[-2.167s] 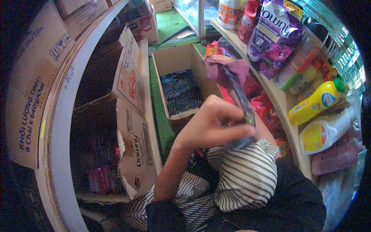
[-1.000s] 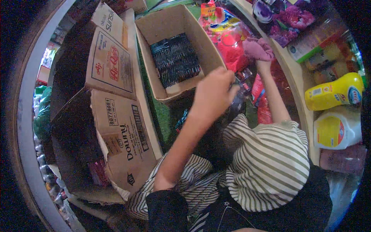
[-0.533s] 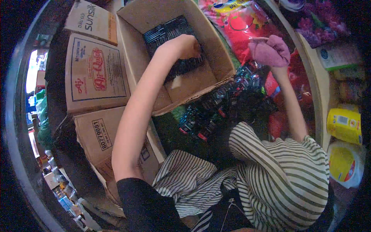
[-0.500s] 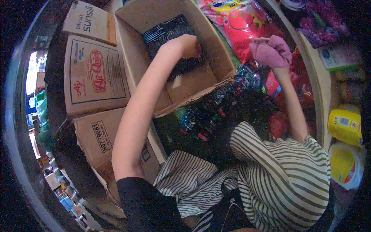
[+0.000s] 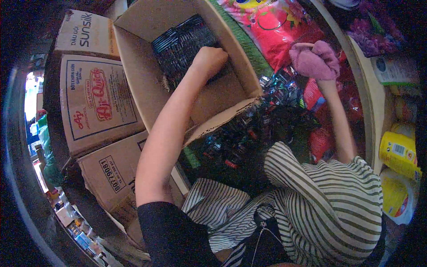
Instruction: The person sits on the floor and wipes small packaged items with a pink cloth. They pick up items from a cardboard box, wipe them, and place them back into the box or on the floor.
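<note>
- The open cardboard box [image 5: 147, 84] is, by my judgement, only partly emptied: a dense stack of dark sachet strips [image 5: 180, 46] fills its far end, while the near part of its floor is bare cardboard.
- The left hand [image 5: 211, 60] is deep in the box, curled into a loose fist right at the near edge of the strips, touching them; whether it grips any cannot be told.
- A heap of dark sachets [image 5: 249, 133] lies outside, just beyond the box's near corner flap, so some stock looks already taken out.
- The right hand [image 5: 313, 60] is raised, clenched around a pink cloth [image 5: 322, 55], before red packets [image 5: 275, 31] on the shelf, well apart from the box.
</note>
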The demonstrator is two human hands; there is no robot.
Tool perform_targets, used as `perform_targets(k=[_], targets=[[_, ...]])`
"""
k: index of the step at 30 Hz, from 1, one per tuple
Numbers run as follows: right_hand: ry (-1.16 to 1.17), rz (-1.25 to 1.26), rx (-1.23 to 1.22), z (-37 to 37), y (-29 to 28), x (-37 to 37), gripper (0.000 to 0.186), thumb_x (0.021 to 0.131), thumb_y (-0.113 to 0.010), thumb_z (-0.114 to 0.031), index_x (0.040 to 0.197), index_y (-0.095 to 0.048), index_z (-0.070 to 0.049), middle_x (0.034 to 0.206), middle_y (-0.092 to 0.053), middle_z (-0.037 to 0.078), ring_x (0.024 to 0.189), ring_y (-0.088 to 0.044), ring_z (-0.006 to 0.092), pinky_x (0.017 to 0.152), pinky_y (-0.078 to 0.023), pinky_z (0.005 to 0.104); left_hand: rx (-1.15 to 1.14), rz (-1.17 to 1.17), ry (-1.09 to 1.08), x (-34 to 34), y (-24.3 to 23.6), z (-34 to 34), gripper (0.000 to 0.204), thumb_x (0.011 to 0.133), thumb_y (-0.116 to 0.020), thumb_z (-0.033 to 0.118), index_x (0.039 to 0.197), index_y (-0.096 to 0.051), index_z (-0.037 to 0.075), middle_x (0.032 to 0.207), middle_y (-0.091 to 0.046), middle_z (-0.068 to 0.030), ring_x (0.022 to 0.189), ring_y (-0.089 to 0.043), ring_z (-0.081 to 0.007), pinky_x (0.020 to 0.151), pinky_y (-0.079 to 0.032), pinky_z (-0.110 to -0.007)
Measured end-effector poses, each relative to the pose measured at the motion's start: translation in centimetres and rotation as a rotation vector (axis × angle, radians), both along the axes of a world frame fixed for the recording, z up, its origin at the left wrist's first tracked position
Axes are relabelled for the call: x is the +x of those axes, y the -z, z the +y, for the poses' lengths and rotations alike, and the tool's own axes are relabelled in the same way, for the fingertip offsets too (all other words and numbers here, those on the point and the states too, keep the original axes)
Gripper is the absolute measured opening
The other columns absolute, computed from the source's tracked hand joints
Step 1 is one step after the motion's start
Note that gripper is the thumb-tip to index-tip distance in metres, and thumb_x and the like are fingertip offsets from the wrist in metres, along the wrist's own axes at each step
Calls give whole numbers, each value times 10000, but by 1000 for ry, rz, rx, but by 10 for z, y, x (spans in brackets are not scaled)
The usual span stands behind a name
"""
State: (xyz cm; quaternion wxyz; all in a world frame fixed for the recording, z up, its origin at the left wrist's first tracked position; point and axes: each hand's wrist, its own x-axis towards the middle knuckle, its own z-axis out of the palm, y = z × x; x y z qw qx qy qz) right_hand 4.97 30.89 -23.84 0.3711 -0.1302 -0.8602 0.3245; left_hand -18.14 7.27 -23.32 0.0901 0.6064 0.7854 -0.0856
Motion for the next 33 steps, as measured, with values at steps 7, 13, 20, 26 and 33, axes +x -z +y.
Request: perform_targets(k=[7, 13, 20, 26, 33], targets=[[-98, 102, -152, -15, -11, -8, 244, 756, -614, -95, 983, -539, -48, 972, -558, 49, 918, -524, 158, 827, -416, 274, 113, -227, -243, -10, -63, -13, 92, 701, -585, 127, 719, -659, 75, 753, -643, -139, 747, -636, -290, 650, -505, -382], [-235, 147, -763, -80, -73, -21, 309, 756, -631, -161, 1033, -539, -60, 1065, -561, 73, 1022, -516, 185, 900, -396, 316, 581, -623, -469, 13, -119, -50, 113, 692, -673, 72, 778, -638, 7, 720, -624, -26, 708, -577, -140, 696, -446, -272], [-356, 228, -1193, -108, -101, -23, 393, 780, -618, -255, 1108, -520, -62, 1148, -523, 62, 1072, -486, 172, 930, -375, 325, 1322, -867, -604, 52, -180, -71, 113, 782, -644, 64, 842, -564, 10, 754, -564, 10, 714, -523, -55, 640, -418, -195], [-348, 96, -383, -131, -158, -33, 424, 795, -613, -238, 1159, -491, -60, 1127, -529, 66, 1034, -503, 146, 895, -402, 305, 1516, -841, -473, 96, -221, -82, 137, 812, -608, 55, 927, -557, 0, 783, -577, -14, 720, -525, -59, 655, -415, -184], [-902, 341, -308, -158, -205, -78, 388, 664, -699, -143, 1002, -544, -31, 1028, -535, 51, 983, -512, 133, 864, -410, 267, 1483, -711, -475, 130, -241, -101, 126, 813, -597, 45, 926, -627, -3, 772, -599, 2, 670, -486, -27, 588, -377, -165]])
